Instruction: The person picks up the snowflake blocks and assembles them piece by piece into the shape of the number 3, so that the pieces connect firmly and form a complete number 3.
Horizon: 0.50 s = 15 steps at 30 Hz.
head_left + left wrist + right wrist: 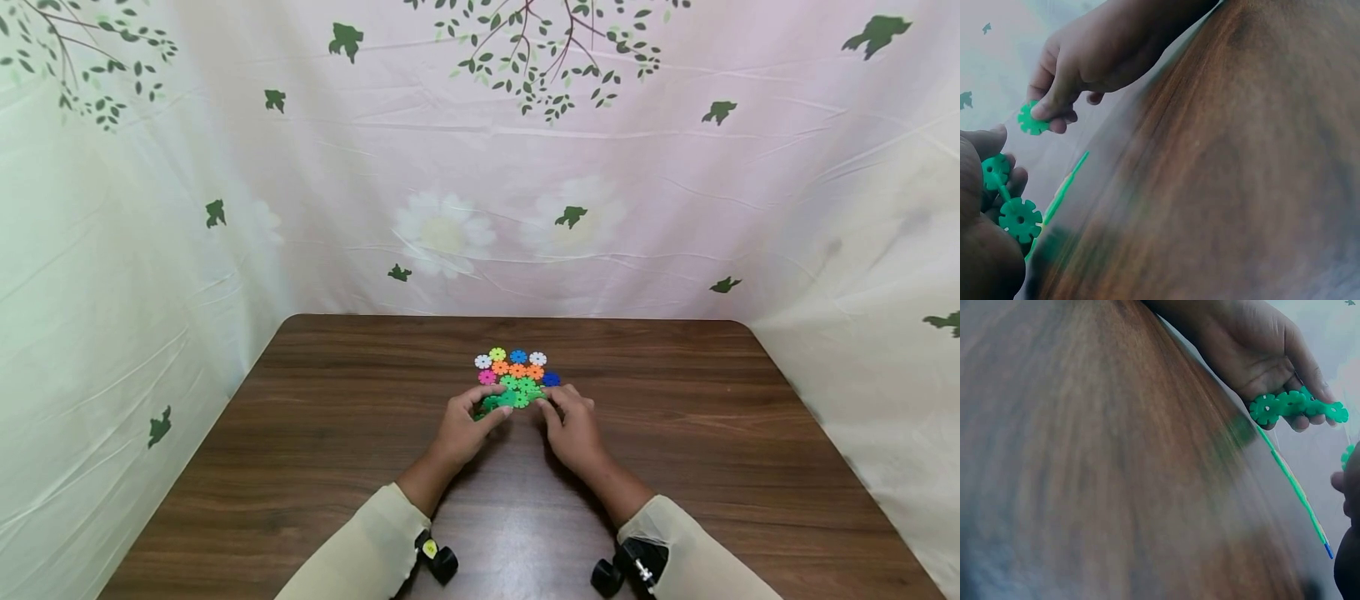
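My left hand (459, 432) grips a short chain of joined green notched flower discs (1291, 406), its thumb and fingers around the pieces. Opposite it, my right hand (579, 432) pinches a single green notched disc (1032, 119) between thumb and fingertips, apart from the chain in the left wrist view. Beneath and just beyond both hands, loose green discs (527, 384) lie flat on the table, partly hidden by the held pieces. In the right wrist view those flat discs appear edge-on as a thin green line (1297, 487).
Behind the green ones lie orange discs (517, 371), white discs (537, 358), blue discs (518, 356), a pink disc (487, 377) and a yellow-green disc (497, 354). The brown wooden table (337, 417) ends at a printed cloth backdrop (480, 167).
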Motion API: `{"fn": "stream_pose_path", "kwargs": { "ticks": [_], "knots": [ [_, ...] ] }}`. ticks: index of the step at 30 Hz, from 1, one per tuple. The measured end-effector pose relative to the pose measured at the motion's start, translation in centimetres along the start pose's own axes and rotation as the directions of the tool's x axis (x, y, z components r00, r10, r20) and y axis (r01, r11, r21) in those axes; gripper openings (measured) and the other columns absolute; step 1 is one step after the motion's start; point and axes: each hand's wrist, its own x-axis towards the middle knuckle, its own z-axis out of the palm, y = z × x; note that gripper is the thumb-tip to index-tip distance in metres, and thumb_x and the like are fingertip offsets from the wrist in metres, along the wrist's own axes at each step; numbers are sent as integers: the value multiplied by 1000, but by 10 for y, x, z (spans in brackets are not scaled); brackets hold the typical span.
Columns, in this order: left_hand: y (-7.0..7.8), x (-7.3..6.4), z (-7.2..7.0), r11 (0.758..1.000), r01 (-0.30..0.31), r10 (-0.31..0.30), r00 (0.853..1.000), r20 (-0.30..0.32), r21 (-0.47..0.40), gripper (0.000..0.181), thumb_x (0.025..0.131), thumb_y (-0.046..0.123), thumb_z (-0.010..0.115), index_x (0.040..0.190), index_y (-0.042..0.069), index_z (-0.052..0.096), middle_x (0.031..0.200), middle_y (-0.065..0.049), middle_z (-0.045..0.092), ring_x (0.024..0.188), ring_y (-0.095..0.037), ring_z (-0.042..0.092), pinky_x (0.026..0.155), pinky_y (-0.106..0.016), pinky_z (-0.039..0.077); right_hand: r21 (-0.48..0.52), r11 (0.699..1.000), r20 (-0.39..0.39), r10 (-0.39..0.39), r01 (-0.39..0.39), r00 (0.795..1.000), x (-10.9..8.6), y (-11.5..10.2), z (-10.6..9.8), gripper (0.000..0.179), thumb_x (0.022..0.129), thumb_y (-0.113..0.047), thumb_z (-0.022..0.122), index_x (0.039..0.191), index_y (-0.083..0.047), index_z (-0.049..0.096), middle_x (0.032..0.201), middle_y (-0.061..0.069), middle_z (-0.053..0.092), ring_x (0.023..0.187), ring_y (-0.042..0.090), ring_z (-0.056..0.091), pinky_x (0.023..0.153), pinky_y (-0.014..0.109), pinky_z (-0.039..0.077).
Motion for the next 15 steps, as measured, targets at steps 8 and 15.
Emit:
{"fn": "stream_pose_path", "kwargs": {
  "ticks": [8, 15],
  "knots": [
    [0, -1, 0, 1000, 5, -5, 1000, 7, 8, 35, 102, 9, 77, 136, 1, 74, 103, -18, 72, 73, -12, 60, 64, -25, 55, 181, 983, -1, -32, 32, 999, 1, -1, -1, 5, 94, 9, 77, 96, 5, 79, 84, 11, 73, 76, 9, 62, 65, 21, 52],
    [-1, -1, -1, 1000, 6, -6, 999, 32, 2, 34, 103, 9, 76, 136, -1, 73, 92, -13, 69, 69, -15, 59, 63, -25, 55, 273, 961, 54, 36, -50, 998, 0, -2, -1, 13, 103, 0, 71, 91, 4, 76, 83, 13, 71, 71, 7, 58, 64, 21, 50]
  ]
}}
